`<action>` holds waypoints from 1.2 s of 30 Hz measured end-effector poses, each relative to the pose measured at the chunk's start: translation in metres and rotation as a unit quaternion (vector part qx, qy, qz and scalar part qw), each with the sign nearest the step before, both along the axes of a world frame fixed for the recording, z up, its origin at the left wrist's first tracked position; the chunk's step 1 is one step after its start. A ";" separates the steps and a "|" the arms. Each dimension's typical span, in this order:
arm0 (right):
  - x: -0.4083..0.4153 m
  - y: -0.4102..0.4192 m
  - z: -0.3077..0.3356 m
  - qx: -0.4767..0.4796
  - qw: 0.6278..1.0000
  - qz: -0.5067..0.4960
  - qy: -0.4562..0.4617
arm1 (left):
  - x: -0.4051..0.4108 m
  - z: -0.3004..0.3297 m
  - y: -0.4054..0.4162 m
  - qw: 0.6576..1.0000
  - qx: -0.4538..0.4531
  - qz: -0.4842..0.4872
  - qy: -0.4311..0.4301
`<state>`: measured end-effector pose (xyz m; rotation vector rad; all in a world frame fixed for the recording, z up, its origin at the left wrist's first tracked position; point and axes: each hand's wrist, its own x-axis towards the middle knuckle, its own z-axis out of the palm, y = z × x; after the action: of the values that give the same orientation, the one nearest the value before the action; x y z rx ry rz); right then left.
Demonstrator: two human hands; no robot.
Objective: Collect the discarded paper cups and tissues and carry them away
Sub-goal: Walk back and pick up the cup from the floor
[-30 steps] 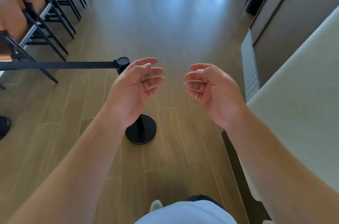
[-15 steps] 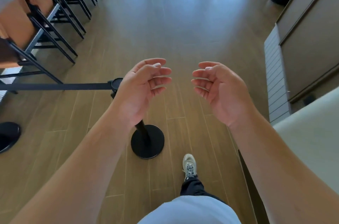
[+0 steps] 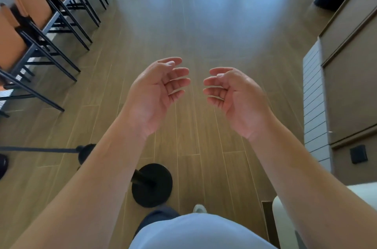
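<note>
Left of the stanchion base (image 3: 152, 185): barrier belt (image 3: 38, 149), orange-backed chairs (image 3: 30, 24). Above the base: left hand (image 3: 155, 93) and right hand (image 3: 234, 97), both relaxed, loosely curled, holding nothing. No paper cups or tissues in view. Risks: clipping the base or belt underfoot, walking on empty-handed. Right of it: white counter edge (image 3: 285, 206).

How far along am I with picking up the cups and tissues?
Nothing looks collected. The left hand and right hand are both raised, loosely curled and holding nothing. No cups or tissues are in view, only wood floor, a row of chairs and a black stanchion base. Finding, gathering and carrying all remain.
</note>
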<state>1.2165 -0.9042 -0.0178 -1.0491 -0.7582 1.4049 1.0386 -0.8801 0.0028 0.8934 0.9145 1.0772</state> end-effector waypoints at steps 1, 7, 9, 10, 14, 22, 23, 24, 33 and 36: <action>0.005 0.011 0.000 0.001 1.000 0.002 0.000 | 0.004 0.002 0.012 1.000 0.001 -0.001 -0.007; 0.014 0.086 -0.005 -0.003 1.000 0.014 -0.009 | 0.012 -0.004 0.086 1.000 0.013 0.001 -0.003; 0.013 0.114 -0.012 -0.003 1.000 0.023 -0.011 | 0.008 -0.011 0.114 1.000 0.010 0.010 -0.007; 0.013 0.129 -0.016 -0.003 1.000 0.025 -0.012 | 0.006 -0.016 0.130 1.000 0.007 0.015 -0.011; 0.011 0.201 -0.031 -0.016 0.999 0.031 -0.015 | 0.003 -0.035 0.201 1.000 -0.002 0.023 -0.021; -0.013 0.383 -0.037 -0.049 0.998 0.045 -0.022 | -0.028 -0.047 0.385 0.999 -0.028 0.044 0.009; -0.015 0.405 -0.035 -0.050 0.997 0.047 -0.020 | -0.032 -0.045 0.408 0.998 -0.026 0.047 0.009; -0.017 0.426 -0.033 -0.048 0.998 0.046 -0.019 | -0.036 -0.042 0.431 0.998 -0.022 0.050 0.008; -0.020 0.584 -0.021 -0.037 0.999 0.038 0.001 | -0.036 -0.033 0.578 0.999 -0.016 0.036 0.020; -0.019 0.634 -0.025 -0.033 0.998 0.045 -0.004 | -0.035 -0.035 0.626 0.999 -0.017 0.042 0.023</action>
<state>1.1971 -0.2705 -0.0427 -1.0824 -0.7778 1.5124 1.0035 -0.2542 -0.0326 0.8603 1.0131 1.1142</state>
